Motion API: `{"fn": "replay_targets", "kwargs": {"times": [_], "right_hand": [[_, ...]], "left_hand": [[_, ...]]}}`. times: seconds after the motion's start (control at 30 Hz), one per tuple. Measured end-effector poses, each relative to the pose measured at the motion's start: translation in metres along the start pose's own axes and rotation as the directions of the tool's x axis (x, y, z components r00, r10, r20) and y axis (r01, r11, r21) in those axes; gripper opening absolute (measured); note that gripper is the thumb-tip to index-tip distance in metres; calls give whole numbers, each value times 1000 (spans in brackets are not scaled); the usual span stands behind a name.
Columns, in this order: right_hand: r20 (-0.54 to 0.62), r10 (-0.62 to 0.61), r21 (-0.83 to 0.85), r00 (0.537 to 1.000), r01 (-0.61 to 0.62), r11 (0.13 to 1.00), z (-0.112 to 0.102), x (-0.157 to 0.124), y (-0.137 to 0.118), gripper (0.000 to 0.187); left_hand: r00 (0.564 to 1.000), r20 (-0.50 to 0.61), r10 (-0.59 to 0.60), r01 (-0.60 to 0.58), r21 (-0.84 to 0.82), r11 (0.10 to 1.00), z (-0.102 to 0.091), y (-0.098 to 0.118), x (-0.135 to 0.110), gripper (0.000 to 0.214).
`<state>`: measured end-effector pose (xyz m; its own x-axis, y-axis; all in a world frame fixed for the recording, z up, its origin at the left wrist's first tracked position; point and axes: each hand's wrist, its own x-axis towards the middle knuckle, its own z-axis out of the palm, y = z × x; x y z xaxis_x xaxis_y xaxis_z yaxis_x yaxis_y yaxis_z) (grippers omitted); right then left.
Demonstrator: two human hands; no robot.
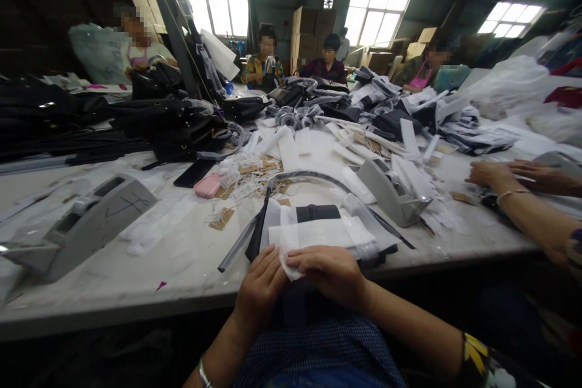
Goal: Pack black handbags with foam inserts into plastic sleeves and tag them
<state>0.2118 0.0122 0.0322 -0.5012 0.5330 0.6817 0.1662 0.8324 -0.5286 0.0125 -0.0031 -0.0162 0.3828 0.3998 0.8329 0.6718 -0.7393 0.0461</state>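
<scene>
Both my hands are at the near edge of the table, closed on a piece of thin white wrapping paper [313, 234]. My left hand [260, 288] pinches its lower left corner. My right hand [331, 273] lies over its lower edge, fingers curled onto it. The paper covers part of a black bag strap [317, 213] that lies just beyond my hands, with a grey strap [240, 240] running off to the left.
Grey tape dispensers stand at left [86, 223] and right [391, 191]. A pink object [208, 186], paper tags, white sheets and black bags [173, 121] litter the table. A co-worker's hands [504, 176] rest at right. Several people sit at the far side.
</scene>
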Motion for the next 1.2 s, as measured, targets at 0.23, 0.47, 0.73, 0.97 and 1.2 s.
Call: {"fn": "replay_targets", "kwargs": {"times": [0.23, 0.47, 0.73, 0.97, 1.2], "right_hand": [[12, -108, -130, 994, 109, 985, 6, -11, 4, 12], [177, -198, -242, 964, 238, 941, -7, -6, -9, 6], [223, 296, -507, 929, -148, 849, -28, 66, 35, 31], [553, 467, -522, 690, -150, 840, 6, 93, 87, 35], [496, 454, -492, 740, -192, 849, -4, 102, 81, 26]], "left_hand": [[987, -36, -159, 158, -30, 987, 6, 6, -9, 27], [999, 46, 4, -5, 6, 1000, 2, 3, -7, 37], [998, 64, -10, 9, 17, 1000, 3, 3, -10, 39], [998, 53, -27, 27, -1, 1000, 6, 2, -12, 38], [995, 98, -22, 18, 42, 999, 3, 4, -10, 39]]}}
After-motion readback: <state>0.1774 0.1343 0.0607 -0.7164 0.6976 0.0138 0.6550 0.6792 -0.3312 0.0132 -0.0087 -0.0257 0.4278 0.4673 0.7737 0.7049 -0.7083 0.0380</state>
